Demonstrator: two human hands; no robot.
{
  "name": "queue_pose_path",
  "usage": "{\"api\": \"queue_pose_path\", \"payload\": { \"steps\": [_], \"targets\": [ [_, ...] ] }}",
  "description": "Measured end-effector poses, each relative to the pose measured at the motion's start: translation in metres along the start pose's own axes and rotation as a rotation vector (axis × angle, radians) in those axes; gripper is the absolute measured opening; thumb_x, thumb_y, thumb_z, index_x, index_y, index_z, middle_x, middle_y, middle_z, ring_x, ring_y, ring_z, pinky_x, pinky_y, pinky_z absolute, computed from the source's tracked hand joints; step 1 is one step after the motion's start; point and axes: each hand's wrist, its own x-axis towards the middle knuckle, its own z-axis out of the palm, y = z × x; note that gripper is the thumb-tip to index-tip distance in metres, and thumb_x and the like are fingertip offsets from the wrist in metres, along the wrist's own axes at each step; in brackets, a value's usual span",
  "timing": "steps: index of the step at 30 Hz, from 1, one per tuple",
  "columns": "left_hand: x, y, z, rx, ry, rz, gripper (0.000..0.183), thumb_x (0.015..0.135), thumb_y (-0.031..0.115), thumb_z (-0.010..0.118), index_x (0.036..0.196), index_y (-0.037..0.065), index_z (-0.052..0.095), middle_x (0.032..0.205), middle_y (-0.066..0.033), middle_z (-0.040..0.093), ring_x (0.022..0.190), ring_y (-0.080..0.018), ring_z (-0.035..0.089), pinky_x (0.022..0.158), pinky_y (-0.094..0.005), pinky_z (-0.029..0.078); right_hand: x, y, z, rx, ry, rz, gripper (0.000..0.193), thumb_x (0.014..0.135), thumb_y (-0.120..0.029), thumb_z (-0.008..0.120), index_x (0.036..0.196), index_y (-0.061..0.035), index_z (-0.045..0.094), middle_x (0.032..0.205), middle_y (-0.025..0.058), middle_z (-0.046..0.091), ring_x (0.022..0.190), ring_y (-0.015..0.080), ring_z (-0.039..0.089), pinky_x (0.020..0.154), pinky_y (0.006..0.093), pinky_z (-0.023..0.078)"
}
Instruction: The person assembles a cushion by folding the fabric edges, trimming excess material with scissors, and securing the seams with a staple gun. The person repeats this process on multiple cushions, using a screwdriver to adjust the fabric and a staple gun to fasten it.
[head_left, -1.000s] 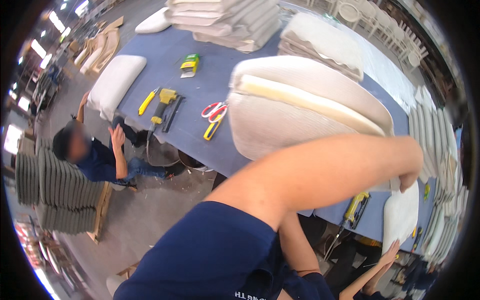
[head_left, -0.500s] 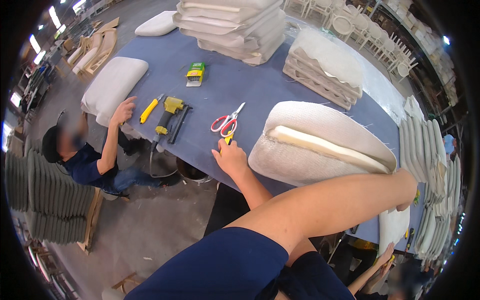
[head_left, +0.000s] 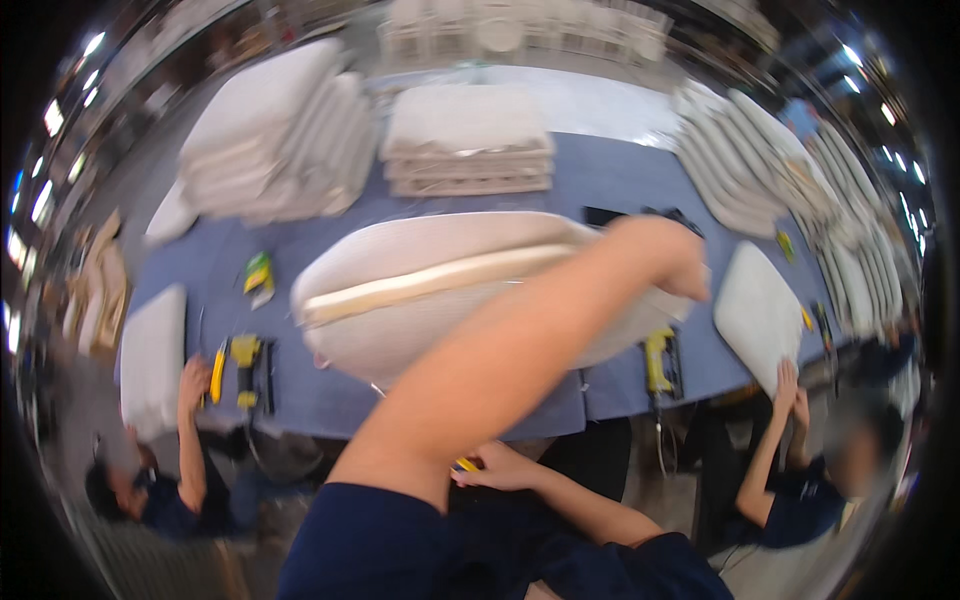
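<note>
While our right hand (head_left: 680, 262) curled on the seat cushion's (head_left: 430, 280) right end, its foam strip ran leftward; our left hand (head_left: 497, 467) gripped something yellow.

A cream cushion (head_left: 430, 290) with a pale yellow strip lies on the blue counter (head_left: 600, 180); a yellow stapler (head_left: 657, 362).

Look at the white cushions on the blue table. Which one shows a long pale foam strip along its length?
The big oval cushion in the middle of the table, under the outstretched arm. The stacked cushions behind it show no such strip.
</note>
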Motion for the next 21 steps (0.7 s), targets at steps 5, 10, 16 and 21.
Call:
{"api": "queue_pose_path", "payload": {
  "steps": [5,10,16,21],
  "targets": [
    [0.020,-0.021,-0.014,0.106,-0.085,0.080,0.084,0.104,0.070,0.061,0.136,-0.006,0.074,0.147,-0.0295,0.069,0.140,-0.0441,0.064,0.119,-0.0484,0.049,-0.159,0.074,-0.063,0.028,0.208,0.053,0.061,0.103,-0.011,0.081,0.158,0.0001,0.059,0.146,0.0113,0.073,0.133,0.0176,0.066,0.117,0.0336,0.049],
    [0.002,-0.017,-0.026,0.139,-0.050,-0.066,0.086,0.104,0.070,0.060,0.146,-0.004,0.069,0.156,-0.0307,0.061,0.145,-0.0443,0.059,0.120,-0.0474,0.047,-0.251,0.041,-0.070,0.333,0.608,-0.036,0.043,0.102,0.000,0.077,0.141,-0.0022,0.060,0.134,0.0111,0.075,0.124,0.0173,0.071,0.109,0.0357,0.056],
    [0.013,0.012,-0.016,0.100,-0.077,-0.046,0.075,0.105,0.065,0.065,0.129,-0.005,0.075,0.125,-0.0262,0.075,0.116,-0.0368,0.071,0.101,-0.0441,0.053,-0.259,-0.012,-0.114,0.200,0.990,-0.337,0.026,0.101,-0.001,0.076,0.124,-0.0021,0.063,0.115,0.0099,0.075,0.110,0.0194,0.073,0.100,0.0364,0.059],
    [0.005,0.025,0.002,0.069,-0.086,-0.009,0.063,0.107,0.056,0.068,0.122,-0.004,0.076,0.101,-0.0238,0.078,0.097,-0.0347,0.074,0.090,-0.0455,0.054,-0.257,-0.114,-0.168,0.092,1.010,-0.590,0.055,0.100,0.002,0.074,0.146,-0.0075,0.046,0.112,0.0084,0.074,0.106,0.0159,0.073,0.091,0.0321,0.060]
  ]
}}
